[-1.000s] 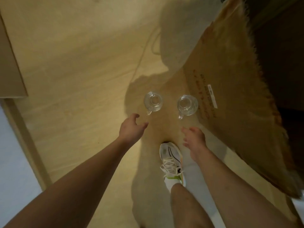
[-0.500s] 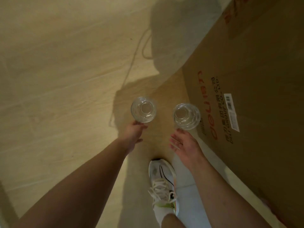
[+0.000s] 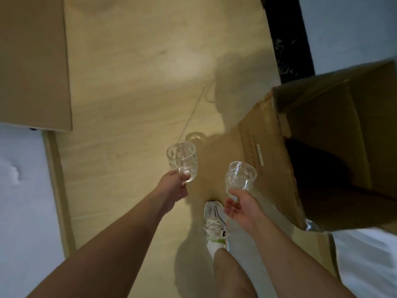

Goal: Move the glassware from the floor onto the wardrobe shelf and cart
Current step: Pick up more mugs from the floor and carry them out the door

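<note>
Two clear patterned glass mugs are off the wooden floor [image 3: 133, 87]. My left hand [image 3: 174, 190] grips the left mug [image 3: 182, 160] low down, near its base and handle. My right hand [image 3: 240, 206], palm turned up, pinches the right mug [image 3: 241, 179] at its lower edge. Both mugs are upright with their mouths open toward me. A glassy round patch [image 3: 195, 137] shows on the floor just beyond the left mug; I cannot tell whether it is another glass or a reflection.
A large open cardboard box [image 3: 322, 134] stands at the right, close to the right mug. A brown panel [image 3: 32, 61] fills the upper left. A thin cord [image 3: 193, 108] lies on the floor. My white sneaker [image 3: 214, 220] is below the hands.
Both hands reached the mugs standing on the floor, took hold of them and lifted them. The view has pulled back and upward, showing the open box top.
</note>
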`<state>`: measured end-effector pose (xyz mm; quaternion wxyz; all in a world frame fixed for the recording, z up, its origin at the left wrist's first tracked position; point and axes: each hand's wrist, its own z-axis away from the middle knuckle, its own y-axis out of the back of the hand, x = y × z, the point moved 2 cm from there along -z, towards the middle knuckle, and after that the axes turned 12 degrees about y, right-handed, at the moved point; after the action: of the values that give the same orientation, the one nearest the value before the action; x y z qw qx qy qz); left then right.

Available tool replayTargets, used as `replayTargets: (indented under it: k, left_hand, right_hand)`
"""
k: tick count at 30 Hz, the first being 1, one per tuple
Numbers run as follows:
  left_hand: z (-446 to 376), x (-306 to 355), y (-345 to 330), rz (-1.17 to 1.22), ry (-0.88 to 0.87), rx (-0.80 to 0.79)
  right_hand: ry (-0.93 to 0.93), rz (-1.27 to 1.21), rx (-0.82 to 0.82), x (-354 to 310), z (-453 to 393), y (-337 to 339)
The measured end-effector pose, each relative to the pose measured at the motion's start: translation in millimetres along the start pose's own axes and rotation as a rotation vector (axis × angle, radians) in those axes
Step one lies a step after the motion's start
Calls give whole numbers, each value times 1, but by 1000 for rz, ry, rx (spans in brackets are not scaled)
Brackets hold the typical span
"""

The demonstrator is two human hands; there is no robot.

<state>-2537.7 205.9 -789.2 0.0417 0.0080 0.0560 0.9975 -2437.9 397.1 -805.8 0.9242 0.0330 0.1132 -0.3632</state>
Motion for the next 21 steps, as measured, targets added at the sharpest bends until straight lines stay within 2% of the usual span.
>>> replayTargets:
  k: [4,7,12,17,21]
  left_hand:
    - [112,13,28,46,-96,65]
    - [201,19,52,103,-169,82]
    - [342,9,100,215,-306,94]
    - [459,-49,153,394,-476,89]
    - [533,-132,205,566,-595,106]
  right_hand:
    - [101,77,-118,-43,94,-34]
    - [169,150,-276,-76,166,-64]
    - [367,275,-460,-107,300,-107]
    - [574,491,-540,-92,422,-122]
    - [680,660,-670,-48,512,-129]
